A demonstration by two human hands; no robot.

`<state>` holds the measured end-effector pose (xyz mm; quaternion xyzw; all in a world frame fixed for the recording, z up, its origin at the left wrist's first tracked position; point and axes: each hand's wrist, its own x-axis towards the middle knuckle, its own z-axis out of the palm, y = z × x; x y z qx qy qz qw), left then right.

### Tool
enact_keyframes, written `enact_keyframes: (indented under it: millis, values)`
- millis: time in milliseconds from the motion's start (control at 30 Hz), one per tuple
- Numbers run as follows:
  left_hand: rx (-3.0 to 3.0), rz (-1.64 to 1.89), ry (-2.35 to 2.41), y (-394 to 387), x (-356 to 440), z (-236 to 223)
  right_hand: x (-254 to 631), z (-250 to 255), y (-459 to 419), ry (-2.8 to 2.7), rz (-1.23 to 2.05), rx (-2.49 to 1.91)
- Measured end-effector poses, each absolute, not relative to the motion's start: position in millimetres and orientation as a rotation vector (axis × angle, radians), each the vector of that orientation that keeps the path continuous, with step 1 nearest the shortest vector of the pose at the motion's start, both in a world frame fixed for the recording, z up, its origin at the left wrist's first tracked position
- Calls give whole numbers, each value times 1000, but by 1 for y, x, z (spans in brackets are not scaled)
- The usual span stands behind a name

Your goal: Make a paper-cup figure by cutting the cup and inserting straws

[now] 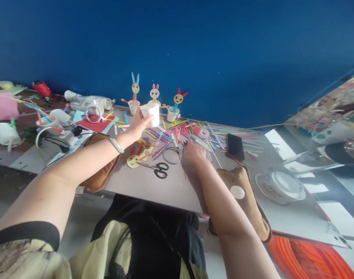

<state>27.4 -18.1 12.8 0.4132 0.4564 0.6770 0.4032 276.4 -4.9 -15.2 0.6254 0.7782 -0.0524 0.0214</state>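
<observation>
My left hand (pixel 142 123) grips a white paper cup (pixel 152 114), held up off the table near the rabbit figures. Low on the table, my right hand (pixel 195 152) has its fingers curled down beside a small dark item at their tips; what they hold is hidden. Close to it are a thin ring-shaped coil (pixel 171 155) and a pile of coloured paper strips and sticks (pixel 181 130). Black-handled scissors (pixel 160 169) lie in front, their blades touching a pale yellow paper face (pixel 133 161). A blue-eared rabbit (pixel 135 88), a pink-eared rabbit (pixel 155 93) and a red-eared rabbit (pixel 178 97) rise from cups behind.
A roll of tape (pixel 203 133) and a black box (pixel 235 146) sit to the right. Brown cushions (pixel 237 178) lie at the front edge. A white lidded bowl (pixel 280 186) stands farther right. Cups, cables and red paper (pixel 99 123) crowd the left. A blue wall (pixel 177 46) closes the back.
</observation>
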Motion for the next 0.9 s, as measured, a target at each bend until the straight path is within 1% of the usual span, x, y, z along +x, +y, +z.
enact_keyframes:
  millis: [133,233,367,500,600,700,733,800,900]
  values:
    - [1052,1766,1144,-19,19,15,277,-18,-6,2462,-86,1909]
    - [1016,1734,1155,-20,17,10,273,-17,-9,2572,59,1881]
    - [953,1749,1124,-18,11,7,268,-18,-16,2873,250,1754]
    - [853,1845,1025,-14,-6,4,269,-22,-18,3215,326,1699]
    - [729,1885,1008,-12,-19,-2,273,-26,-12,3384,247,1846]
    - [656,1864,1024,-11,-22,-10,275,-28,-7,3427,11,2089]
    - [665,1846,1030,-11,-21,-12,275,-29,-6,3427,-76,2111]
    - [718,1812,1036,-12,-17,-15,272,-32,-7,3443,-195,1963]
    - [826,1741,1035,-17,-5,-21,260,-42,-13,3435,-127,1489]
